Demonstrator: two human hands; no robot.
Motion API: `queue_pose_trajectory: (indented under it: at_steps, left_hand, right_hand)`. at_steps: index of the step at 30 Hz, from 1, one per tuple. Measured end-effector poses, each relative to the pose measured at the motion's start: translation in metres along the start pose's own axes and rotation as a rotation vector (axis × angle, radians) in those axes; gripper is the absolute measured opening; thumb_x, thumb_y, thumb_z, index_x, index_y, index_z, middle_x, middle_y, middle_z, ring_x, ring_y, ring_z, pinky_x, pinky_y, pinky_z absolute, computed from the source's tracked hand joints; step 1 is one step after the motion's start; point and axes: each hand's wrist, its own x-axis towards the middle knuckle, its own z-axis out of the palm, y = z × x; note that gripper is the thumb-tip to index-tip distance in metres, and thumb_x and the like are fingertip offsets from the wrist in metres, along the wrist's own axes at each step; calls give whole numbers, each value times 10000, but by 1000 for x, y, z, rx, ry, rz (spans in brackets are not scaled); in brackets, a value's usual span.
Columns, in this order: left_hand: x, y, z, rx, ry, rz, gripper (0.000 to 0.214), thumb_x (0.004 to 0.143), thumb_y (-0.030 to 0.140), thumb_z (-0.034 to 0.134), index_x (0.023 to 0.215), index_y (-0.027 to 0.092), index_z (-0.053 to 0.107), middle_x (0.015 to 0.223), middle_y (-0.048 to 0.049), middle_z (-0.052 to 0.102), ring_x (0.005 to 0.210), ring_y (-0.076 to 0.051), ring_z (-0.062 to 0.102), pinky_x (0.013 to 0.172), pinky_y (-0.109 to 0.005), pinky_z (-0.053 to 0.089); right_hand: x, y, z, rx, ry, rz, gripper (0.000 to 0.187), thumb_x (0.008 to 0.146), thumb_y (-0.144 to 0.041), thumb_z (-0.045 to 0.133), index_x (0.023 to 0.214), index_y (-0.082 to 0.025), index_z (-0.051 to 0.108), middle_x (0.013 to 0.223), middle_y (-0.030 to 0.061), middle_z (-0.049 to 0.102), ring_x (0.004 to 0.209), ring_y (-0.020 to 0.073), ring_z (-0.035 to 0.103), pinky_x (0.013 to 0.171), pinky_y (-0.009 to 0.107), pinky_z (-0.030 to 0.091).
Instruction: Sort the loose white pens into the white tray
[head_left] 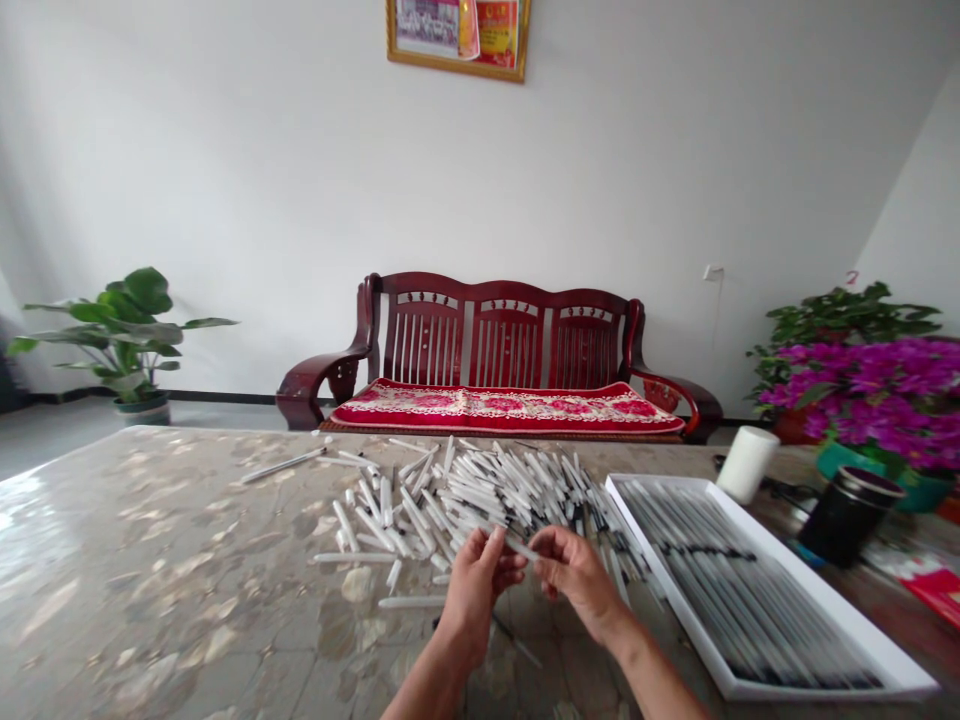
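Note:
My left hand (477,583) and my right hand (577,578) are close together above the near side of the pile. Between them is a slim, whitish, translucent pen barrel (520,548), its left end pinched by my left thumb and fingers and its right end in my right fingertips. Beyond my hands, a loose heap of similar pen parts (480,490), white with some black pieces, spreads over the table. To the right of my right hand, a white box tray (817,580) holds rows of clear pens with black parts (750,610).
The patterned tabletop (187,560) carries a thin rod (281,466) at the far left of the heap. Past the tray stand a white roll (748,464), a black cup (847,518) and purple flowers (877,400). A dark red wooden bench (506,340) is behind the table.

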Motion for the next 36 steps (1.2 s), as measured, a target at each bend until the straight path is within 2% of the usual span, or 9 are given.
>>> queue_pose_trajectory:
  at_steps: [6, 9, 11, 13, 15, 21, 28, 32, 36]
  left_hand:
    - [0, 1, 0, -57, -29, -165, 235, 755, 244, 789, 714, 155, 576, 600, 1, 655, 522, -114, 672, 491, -182, 554]
    - [3, -1, -1, -128, 41, -137, 196, 802, 178, 739, 711, 153, 568, 628, -8, 667, 566, -115, 695, 535, -181, 575]
    - [5, -2, -3, -163, 97, -108, 187, 815, 143, 717, 713, 156, 562, 635, -5, 667, 592, -120, 707, 558, -188, 586]
    - [7, -3, -4, -170, 129, -81, 188, 807, 131, 722, 716, 159, 560, 637, -1, 666, 609, -126, 714, 574, -194, 592]
    - [8, -3, -5, -160, 131, -55, 208, 779, 152, 754, 707, 163, 559, 631, 6, 661, 615, -132, 717, 579, -197, 592]
    - [9, -4, -8, -106, 121, -9, 258, 704, 232, 826, 695, 162, 577, 632, 12, 659, 630, -144, 720, 590, -208, 593]
    - [11, -3, -7, -117, 148, -30, 199, 762, 166, 771, 707, 160, 581, 646, 4, 666, 629, -141, 720, 572, -205, 597]
    - [11, -3, -6, -125, 147, -35, 188, 775, 140, 753, 706, 157, 578, 639, 4, 665, 621, -135, 716, 570, -204, 599]
    - [11, -4, -7, -120, 150, -50, 174, 804, 129, 718, 704, 156, 577, 644, -4, 671, 628, -135, 717, 576, -205, 601]
  right_hand:
    - [0, 1, -5, 116, -7, 59, 498, 555, -525, 869, 849, -195, 639, 679, -51, 589, 487, 66, 460, 433, 174, 338]
    - [5, 4, -17, 80, 114, 5, 502, 659, -611, 764, 913, -192, 656, 722, -24, 611, 514, 89, 506, 444, 188, 356]
    - [9, 6, -30, -78, 275, -52, 422, 750, -582, 680, 907, -191, 664, 696, -13, 621, 542, 120, 543, 470, 211, 389]
    - [12, 8, -46, -310, 414, -120, 293, 767, -479, 656, 836, -194, 674, 680, 6, 654, 600, 165, 598, 526, 248, 444]
    - [13, 11, -58, -537, 468, -171, 171, 745, -366, 637, 775, -205, 686, 704, 27, 700, 675, 204, 649, 607, 286, 487]
    - [7, 12, -70, -979, 395, -192, 162, 760, -196, 558, 755, -249, 711, 756, 4, 737, 722, 190, 684, 665, 276, 471]
    - [-5, -1, -100, -1358, 558, -111, 226, 778, -100, 544, 792, -243, 719, 825, 62, 751, 744, 205, 690, 628, 268, 403]
    - [-18, -7, -116, -1492, 513, -44, 281, 740, -39, 519, 730, -236, 720, 751, 78, 748, 719, 222, 690, 609, 277, 368]
    - [-26, -10, -115, -1592, 429, 72, 286, 704, -7, 526, 698, -224, 712, 752, 94, 749, 730, 239, 693, 589, 286, 329]
